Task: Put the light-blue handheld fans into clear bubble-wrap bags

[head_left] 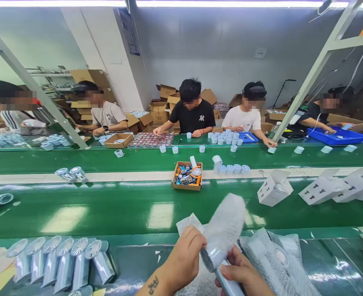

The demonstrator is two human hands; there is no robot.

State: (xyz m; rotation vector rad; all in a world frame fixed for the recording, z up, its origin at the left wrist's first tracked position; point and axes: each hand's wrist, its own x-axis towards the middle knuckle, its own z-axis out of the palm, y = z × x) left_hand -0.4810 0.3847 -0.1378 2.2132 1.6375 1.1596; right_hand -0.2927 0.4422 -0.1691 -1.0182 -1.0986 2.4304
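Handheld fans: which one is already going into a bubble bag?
The fan held in both hands, left hand and right hand; its head sits inside the bubble bag. The row of fans at left lies bare.

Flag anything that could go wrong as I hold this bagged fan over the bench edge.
1. The left hand pinches the foam bag only near its mouth; the bag might slide or tear.
2. The right hand grips the fan handle low down, so the fan could tip.
3. The pile of bags lies close to the right hand and could be knocked toward the green belt.
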